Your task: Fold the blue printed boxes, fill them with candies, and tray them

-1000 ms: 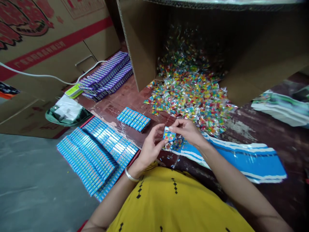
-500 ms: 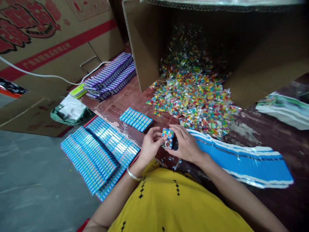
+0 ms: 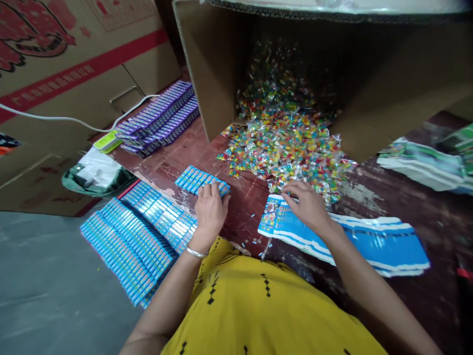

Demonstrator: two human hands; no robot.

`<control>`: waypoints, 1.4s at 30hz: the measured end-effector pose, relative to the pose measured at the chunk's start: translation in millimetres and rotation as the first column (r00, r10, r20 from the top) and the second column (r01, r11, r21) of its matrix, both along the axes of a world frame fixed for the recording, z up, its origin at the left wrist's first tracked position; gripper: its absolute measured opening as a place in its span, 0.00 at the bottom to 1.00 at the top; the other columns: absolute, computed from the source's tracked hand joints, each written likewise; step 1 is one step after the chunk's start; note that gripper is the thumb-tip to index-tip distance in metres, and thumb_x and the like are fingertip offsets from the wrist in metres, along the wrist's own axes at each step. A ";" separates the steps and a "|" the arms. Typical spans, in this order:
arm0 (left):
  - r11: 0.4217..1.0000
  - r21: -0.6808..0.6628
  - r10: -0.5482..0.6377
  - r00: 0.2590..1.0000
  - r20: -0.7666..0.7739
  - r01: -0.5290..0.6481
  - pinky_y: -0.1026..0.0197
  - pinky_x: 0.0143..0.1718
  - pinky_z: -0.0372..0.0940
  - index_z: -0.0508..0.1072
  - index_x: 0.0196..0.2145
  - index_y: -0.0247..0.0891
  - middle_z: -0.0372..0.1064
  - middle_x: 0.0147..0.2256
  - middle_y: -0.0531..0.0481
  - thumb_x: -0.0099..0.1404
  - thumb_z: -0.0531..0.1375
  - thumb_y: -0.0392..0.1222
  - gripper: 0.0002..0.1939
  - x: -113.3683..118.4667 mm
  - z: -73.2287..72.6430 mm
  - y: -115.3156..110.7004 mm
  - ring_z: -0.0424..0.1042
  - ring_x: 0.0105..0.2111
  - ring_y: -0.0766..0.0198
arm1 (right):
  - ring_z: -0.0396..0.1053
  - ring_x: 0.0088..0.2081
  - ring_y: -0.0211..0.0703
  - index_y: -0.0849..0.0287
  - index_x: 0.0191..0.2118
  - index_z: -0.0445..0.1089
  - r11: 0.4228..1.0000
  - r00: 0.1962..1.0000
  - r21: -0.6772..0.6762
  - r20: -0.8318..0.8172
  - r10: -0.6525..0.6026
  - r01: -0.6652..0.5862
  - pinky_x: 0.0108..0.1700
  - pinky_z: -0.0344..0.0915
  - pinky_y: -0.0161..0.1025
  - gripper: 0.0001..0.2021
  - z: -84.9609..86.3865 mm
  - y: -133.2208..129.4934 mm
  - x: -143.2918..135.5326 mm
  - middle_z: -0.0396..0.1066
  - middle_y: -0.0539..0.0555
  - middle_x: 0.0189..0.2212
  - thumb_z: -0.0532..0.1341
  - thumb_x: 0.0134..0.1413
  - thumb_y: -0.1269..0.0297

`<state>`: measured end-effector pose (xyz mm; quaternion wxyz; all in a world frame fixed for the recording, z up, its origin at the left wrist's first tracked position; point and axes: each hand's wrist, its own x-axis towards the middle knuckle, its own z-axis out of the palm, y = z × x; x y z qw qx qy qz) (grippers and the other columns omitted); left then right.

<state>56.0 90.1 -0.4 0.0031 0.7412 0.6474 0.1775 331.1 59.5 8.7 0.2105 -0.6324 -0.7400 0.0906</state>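
My left hand (image 3: 211,209) is closed at the near right end of a short row of small blue printed boxes (image 3: 192,178). Its fingers and thumb grip the end box, which they mostly cover. My right hand (image 3: 308,204) hangs over a stack of flat blue cartons (image 3: 380,244), by the near edge of a heap of clear packets of coloured candy (image 3: 291,148). Its thumb and fingertips are bent close together, and whatever may be between them is too small to make out.
A large cardboard box (image 3: 218,93) lies open behind the candy. Many blue boxes (image 3: 129,251) fill a tray at left. Purple boxes (image 3: 162,116), a green basket (image 3: 74,182) and a white cable (image 3: 59,118) are farther back. Green-white flat cartons (image 3: 414,162) lie at right.
Both hands were together on one small blue box. The left hand has carried it left to the row, and the right has let go and moved right towards the candy and cartons.
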 end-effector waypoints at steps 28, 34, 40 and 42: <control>0.872 -0.188 -0.247 0.737 0.629 0.453 0.47 0.57 0.60 0.62 0.60 0.38 0.65 0.56 0.38 0.59 0.63 0.58 0.37 58.1 7.4 -42.3 0.65 0.56 0.48 | 0.59 0.17 0.34 0.56 0.33 0.67 0.936 0.541 -0.349 -0.782 -0.310 0.033 0.18 0.59 0.34 0.12 11.9 -1.6 -47.6 0.64 0.45 0.20 0.63 0.54 0.52; 0.633 -0.243 0.188 0.158 0.969 0.735 0.54 0.52 0.63 0.68 0.57 0.35 0.71 0.52 0.41 0.60 0.64 0.52 0.30 41.9 12.6 -24.9 0.70 0.50 0.53 | 0.64 0.25 0.35 0.53 0.55 0.67 0.938 0.615 -0.229 -0.788 -0.023 -0.259 0.27 0.63 0.34 0.19 22.9 -22.3 -54.5 0.67 0.47 0.25 0.58 0.61 0.55; 0.497 -0.281 0.357 0.102 0.929 0.821 0.63 0.38 0.64 0.75 0.48 0.34 0.75 0.38 0.46 0.59 0.65 0.51 0.23 33.3 9.3 -29.9 0.72 0.35 0.62 | 0.67 0.24 0.36 0.56 0.41 0.66 0.810 0.629 -0.381 -0.777 -0.019 -0.447 0.25 0.63 0.32 0.12 34.8 -17.8 -47.4 0.70 0.46 0.23 0.64 0.54 0.58; 0.503 -0.317 0.338 0.155 0.928 0.804 0.65 0.34 0.62 0.77 0.44 0.33 0.74 0.34 0.48 0.59 0.65 0.51 0.21 33.7 7.9 -33.0 0.70 0.31 0.65 | 0.68 0.22 0.37 0.57 0.35 0.65 0.733 0.597 -0.440 -0.800 -0.057 -0.519 0.22 0.62 0.32 0.12 38.7 -12.8 -44.0 0.70 0.48 0.22 0.64 0.54 0.55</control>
